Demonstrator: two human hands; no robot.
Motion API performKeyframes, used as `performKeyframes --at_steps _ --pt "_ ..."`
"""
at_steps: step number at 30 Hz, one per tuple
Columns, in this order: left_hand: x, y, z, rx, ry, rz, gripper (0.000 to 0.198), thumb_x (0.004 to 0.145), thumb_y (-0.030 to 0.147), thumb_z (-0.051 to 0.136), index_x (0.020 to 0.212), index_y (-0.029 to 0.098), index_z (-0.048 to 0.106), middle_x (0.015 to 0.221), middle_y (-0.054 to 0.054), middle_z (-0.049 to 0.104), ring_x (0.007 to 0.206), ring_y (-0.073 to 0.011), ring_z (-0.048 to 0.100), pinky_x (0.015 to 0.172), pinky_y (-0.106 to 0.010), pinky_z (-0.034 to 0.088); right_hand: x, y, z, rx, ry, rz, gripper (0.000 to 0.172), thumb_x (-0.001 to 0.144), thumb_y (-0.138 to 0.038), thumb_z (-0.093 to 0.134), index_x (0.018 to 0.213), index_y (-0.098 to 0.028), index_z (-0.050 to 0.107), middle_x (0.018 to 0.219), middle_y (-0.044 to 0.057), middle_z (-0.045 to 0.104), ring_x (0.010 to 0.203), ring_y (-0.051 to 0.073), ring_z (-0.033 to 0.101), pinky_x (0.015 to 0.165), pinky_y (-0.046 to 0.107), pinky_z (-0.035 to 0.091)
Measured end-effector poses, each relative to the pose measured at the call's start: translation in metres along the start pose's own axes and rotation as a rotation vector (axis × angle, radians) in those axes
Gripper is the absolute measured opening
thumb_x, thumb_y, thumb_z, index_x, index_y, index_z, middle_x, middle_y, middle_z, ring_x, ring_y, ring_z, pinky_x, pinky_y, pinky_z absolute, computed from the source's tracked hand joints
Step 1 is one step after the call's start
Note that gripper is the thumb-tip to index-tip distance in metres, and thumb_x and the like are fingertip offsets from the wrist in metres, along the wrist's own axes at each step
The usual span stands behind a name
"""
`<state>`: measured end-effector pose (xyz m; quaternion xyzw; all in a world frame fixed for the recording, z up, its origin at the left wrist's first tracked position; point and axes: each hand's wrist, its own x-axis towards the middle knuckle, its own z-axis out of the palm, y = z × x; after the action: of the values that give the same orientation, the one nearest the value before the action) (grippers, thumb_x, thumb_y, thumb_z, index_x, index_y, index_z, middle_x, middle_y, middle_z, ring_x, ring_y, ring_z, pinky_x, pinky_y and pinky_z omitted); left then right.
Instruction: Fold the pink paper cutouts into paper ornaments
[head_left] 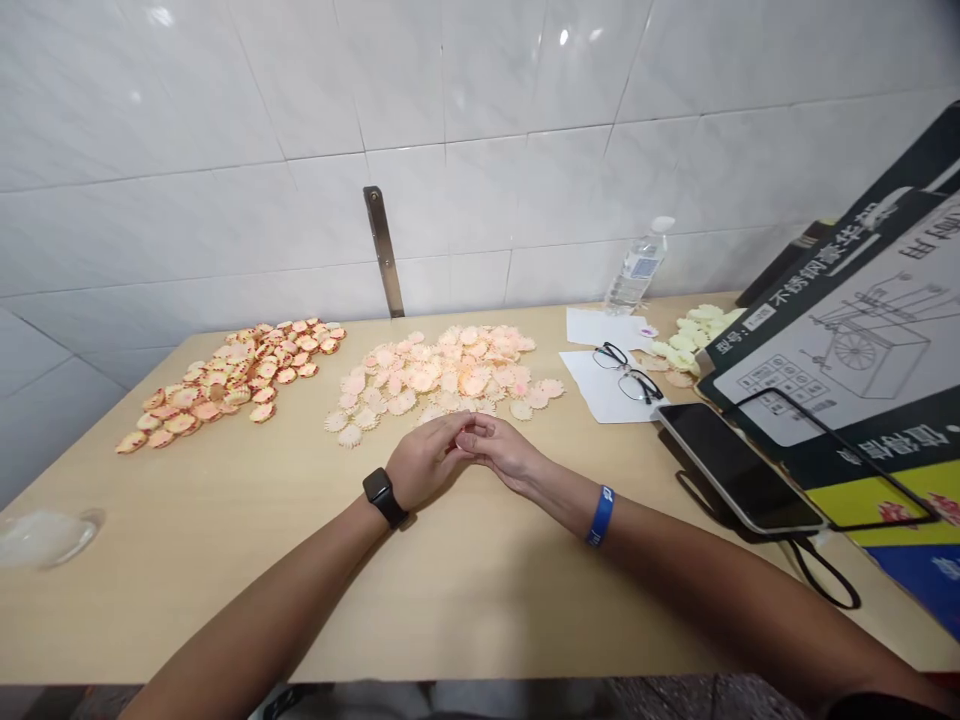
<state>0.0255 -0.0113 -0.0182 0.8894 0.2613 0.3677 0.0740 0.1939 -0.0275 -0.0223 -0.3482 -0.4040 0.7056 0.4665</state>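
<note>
Fingertip to fingertip, my left hand (pixel 421 462) and my right hand (pixel 507 452) meet low over the middle of the table (pixel 442 590). Both have their fingers closed in a pinch; whatever is between them is hidden or too small to make out. Just beyond the fingers spreads a loose pile of pale pink, scallop-edged flower-shaped discs (pixel 427 375). Farther left lie thicker, layered flower pieces with red edges (pixel 247 365). A watch is on my left wrist, a blue band on my right.
A container of white stuff (pixel 45 538) sits at the left edge. On the right are white paper (pixel 589 385), glasses (pixel 628 372), pale yellow-green petal pieces (pixel 697 335), a water bottle (pixel 639 268), a cabled phone (pixel 739 465) and a leaning printed box (pixel 855 350). Behind is a tiled wall.
</note>
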Motion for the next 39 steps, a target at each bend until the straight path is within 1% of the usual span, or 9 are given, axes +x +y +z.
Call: performKeyframes --at_steps 10,13,15,19,23,27,30,35,39 --pt "-0.006 0.001 0.006 0.068 -0.034 -0.144 0.031 0.093 0.021 0.047 0.122 0.017 0.057 0.108 -0.011 0.073 0.098 -0.0203 0.07 0.084 -0.034 0.058 0.001 0.008 0.005 -0.093 -0.044 -0.033 0.036 0.072 -0.045 0.078 0.094 -0.018 0.07 0.088 0.005 0.071 0.085 0.017 0.066 0.079 0.031 0.053" --pt "0.0 0.0 -0.004 0.132 -0.142 -0.165 0.034 0.093 0.026 0.051 0.126 0.019 0.057 0.121 -0.011 0.068 0.118 -0.0246 0.062 0.101 -0.043 0.05 0.002 0.01 0.003 -0.15 -0.01 -0.053 0.037 0.073 -0.046 0.077 0.094 -0.017 0.068 0.086 0.005 0.07 0.083 0.017 0.067 0.079 0.032 0.053" --pt "0.003 -0.008 -0.024 0.256 -0.22 -0.222 0.05 0.089 0.038 0.059 0.136 0.021 0.051 0.143 -0.014 0.053 0.139 -0.0333 0.041 0.113 -0.057 0.033 0.006 0.011 0.0 -0.222 0.037 -0.062 0.037 0.071 -0.046 0.078 0.09 -0.017 0.065 0.084 0.005 0.069 0.082 0.018 0.068 0.077 0.033 0.054" --pt "-0.004 -0.035 -0.068 0.472 -0.294 -0.75 0.094 0.077 0.061 0.066 0.153 0.02 0.027 0.161 -0.022 0.011 0.146 -0.0488 0.008 0.105 -0.076 0.02 0.028 0.006 -0.008 -0.382 0.037 -0.061 0.039 0.067 -0.045 0.081 0.087 -0.017 0.063 0.08 0.004 0.066 0.079 0.018 0.068 0.073 0.032 0.054" --pt "-0.012 -0.058 -0.065 0.445 -0.32 -1.042 0.104 0.077 0.067 0.059 0.155 0.015 0.015 0.16 -0.026 0.007 0.146 -0.0482 0.007 0.106 -0.074 0.018 0.067 -0.004 -0.01 -0.351 0.045 -0.063 0.042 0.061 -0.044 0.084 0.084 -0.018 0.061 0.077 0.002 0.065 0.075 0.016 0.067 0.074 0.031 0.055" --pt "0.011 -0.075 -0.031 0.384 -0.218 -0.95 0.098 0.079 0.06 0.061 0.154 0.013 0.018 0.16 -0.026 0.011 0.146 -0.0474 0.011 0.11 -0.068 0.021 0.104 -0.011 -0.005 -0.314 0.094 -0.116 0.041 0.061 -0.042 0.083 0.083 -0.018 0.059 0.079 0.002 0.065 0.077 0.014 0.065 0.081 0.032 0.053" --pt "0.026 -0.084 -0.023 0.354 -0.139 -0.889 0.092 0.082 0.058 0.06 0.154 0.015 0.022 0.16 -0.023 0.015 0.147 -0.0456 0.01 0.111 -0.065 0.022 0.112 -0.013 -0.003 -0.311 0.119 -0.161 0.039 0.064 -0.044 0.08 0.084 -0.019 0.057 0.082 0.001 0.064 0.083 0.014 0.064 0.084 0.031 0.052" --pt "-0.004 -0.061 -0.052 0.396 0.01 -0.707 0.049 0.09 0.042 0.054 0.133 0.018 0.055 0.153 -0.017 0.038 0.144 -0.04 0.027 0.112 -0.063 0.027 0.068 -0.014 -0.004 -0.351 0.143 -0.244 0.038 0.075 -0.054 0.069 0.087 -0.022 0.053 0.091 0.003 0.067 0.083 0.015 0.065 0.075 0.03 0.052" --pt "-0.05 -0.035 -0.077 0.357 0.065 -0.506 0.03 0.095 0.032 0.042 0.098 0.019 0.07 0.111 -0.011 0.067 0.107 -0.0249 0.061 0.1 -0.045 0.048 0.041 -0.006 0.006 -0.354 -0.184 0.017 0.041 0.077 -0.056 0.068 0.087 -0.018 0.056 0.093 0.009 0.071 0.084 0.018 0.068 0.075 0.032 0.052"
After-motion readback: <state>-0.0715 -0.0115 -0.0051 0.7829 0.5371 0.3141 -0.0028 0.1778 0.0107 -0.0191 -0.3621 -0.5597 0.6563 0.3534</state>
